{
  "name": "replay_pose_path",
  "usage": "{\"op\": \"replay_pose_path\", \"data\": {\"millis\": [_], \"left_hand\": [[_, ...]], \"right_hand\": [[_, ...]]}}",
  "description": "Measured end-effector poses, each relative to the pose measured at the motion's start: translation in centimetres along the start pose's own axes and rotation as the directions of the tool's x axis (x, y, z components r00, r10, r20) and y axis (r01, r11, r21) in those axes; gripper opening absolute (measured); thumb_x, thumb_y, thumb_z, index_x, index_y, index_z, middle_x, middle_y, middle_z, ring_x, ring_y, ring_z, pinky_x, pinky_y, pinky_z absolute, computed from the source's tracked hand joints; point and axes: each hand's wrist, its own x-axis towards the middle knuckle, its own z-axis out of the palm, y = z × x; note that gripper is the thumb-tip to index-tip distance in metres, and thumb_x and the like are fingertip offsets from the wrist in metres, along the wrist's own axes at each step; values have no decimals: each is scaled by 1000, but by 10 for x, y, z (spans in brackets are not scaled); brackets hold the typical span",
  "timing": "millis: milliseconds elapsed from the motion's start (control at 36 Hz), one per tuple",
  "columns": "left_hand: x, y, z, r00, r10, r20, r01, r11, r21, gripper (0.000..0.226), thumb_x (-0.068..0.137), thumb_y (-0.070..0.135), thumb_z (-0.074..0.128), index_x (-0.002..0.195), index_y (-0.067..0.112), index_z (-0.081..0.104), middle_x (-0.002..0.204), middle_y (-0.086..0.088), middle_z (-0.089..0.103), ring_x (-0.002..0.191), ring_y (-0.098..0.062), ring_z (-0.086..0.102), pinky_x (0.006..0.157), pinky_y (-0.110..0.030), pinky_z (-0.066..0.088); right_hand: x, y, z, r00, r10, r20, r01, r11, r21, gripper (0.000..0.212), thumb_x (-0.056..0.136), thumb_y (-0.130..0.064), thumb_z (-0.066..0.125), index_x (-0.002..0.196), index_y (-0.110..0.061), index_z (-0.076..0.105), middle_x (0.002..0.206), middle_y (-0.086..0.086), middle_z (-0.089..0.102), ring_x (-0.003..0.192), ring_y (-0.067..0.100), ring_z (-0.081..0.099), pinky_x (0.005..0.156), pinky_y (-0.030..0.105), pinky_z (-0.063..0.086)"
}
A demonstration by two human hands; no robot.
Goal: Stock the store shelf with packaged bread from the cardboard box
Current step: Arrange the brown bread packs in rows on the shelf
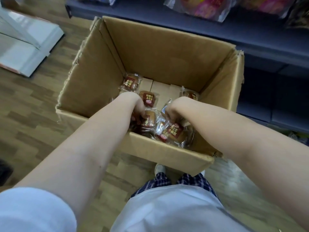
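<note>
**Both hands gathering bread packets low in the box**

The small clear-wrapped bread packets with dark red labels [173, 131] lie loose on the bottom of the tall open brown cardboard box [93, 77], most of them bunched against the near wall. The left hand [139, 111] curls its grip around one or more packets there, and the right hand [168, 113] pinches the crinkled wrapper of another just beside it. Taking several at once probably saves trips, since few remain: three more packets [129, 83] lie apart toward the far wall, with bare cardboard showing between them. The box stands on the wood-pattern floor [33, 114] right before the dark blue store shelf [234, 36], so the lift across is short. Bright bagged goods [204, 7] already sit on that shelf.
</note>
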Motion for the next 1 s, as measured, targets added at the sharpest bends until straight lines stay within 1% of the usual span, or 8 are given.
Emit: {"op": "replay_pose_path", "data": {"millis": [111, 194, 306, 500, 694, 833, 917, 1000], "left_hand": [[1, -1, -1, 996, -7, -92, 10, 999, 39, 26, 93, 30, 59, 103, 6, 59, 100, -10, 65, 95, -24, 64, 93, -36, 52], [4, -2, -2, 992, -14, -123, 26, 995, 95, 24, 92, 28, 60, 104, 7, 57, 103, -12, 63, 101, -29, 64, 95, -42, 51], [11, -2, -4, 988, 7, -157, 20, 986, 167, 22, 88, 29, 63, 100, 12, 55, 99, -11, 60, 97, -30, 62, 94, -45, 51], [14, -2, -4, 990, 30, -140, 0, 978, 208, 17, 90, 21, 57, 103, 10, 55, 101, -12, 57, 105, -33, 61, 96, -46, 50], [13, -2, -7, 976, 76, -207, -29, 976, 218, 13, 89, 17, 60, 79, 10, 54, 88, -9, 60, 91, -28, 63, 89, -41, 53], [12, -2, -7, 960, 108, -257, -47, 971, 233, 15, 88, 17, 63, 94, 8, 52, 89, -9, 56, 89, -27, 58, 83, -37, 51], [9, -2, -7, 944, 121, -308, -63, 980, 191, 18, 86, 14, 67, 92, 6, 52, 86, -10, 56, 84, -27, 58, 78, -37, 51], [6, 0, -5, 901, 127, -415, -82, 989, 124, 12, 90, 10, 58, 98, 1, 57, 80, -11, 55, 73, -25, 57, 72, -37, 51]], "right_hand": [[11, -2, -1, 999, -9, -36, 12, 996, 83, 27, 91, -25, 59, 114, -11, 60, 116, 8, 62, 104, 25, 60, 93, 38, 50], [13, -2, -2, 996, -19, -84, 31, 990, 140, 29, 93, -24, 57, 116, -6, 59, 104, 8, 64, 89, 22, 63, 74, 30, 51], [10, -3, -6, 982, -30, -187, 61, 985, 162, 13, 95, -16, 51, 106, -10, 55, 96, 7, 56, 66, 13, 52, 52, 21, 40], [18, -5, -4, 964, -67, -256, 110, 982, 156, 23, 96, -17, 49, 116, -9, 56, 104, 7, 58, 89, 20, 54, 72, 28, 42], [20, 0, -3, 961, -66, -268, 108, 983, 146, 24, 96, -15, 47, 118, -9, 56, 113, 9, 59, 90, 20, 52, 72, 27, 42], [21, 0, -3, 958, -64, -279, 108, 984, 144, 27, 97, -13, 45, 121, -8, 55, 115, 11, 58, 90, 20, 50, 72, 28, 40], [19, 1, -5, 949, -40, -314, 103, 977, 187, 24, 96, -13, 45, 118, -8, 55, 110, 10, 58, 89, 21, 53, 72, 28, 42], [13, 1, -5, 930, 7, -368, 84, 970, 230, 21, 96, -12, 44, 113, -7, 55, 106, 9, 58, 88, 21, 55, 71, 28, 44]]}}
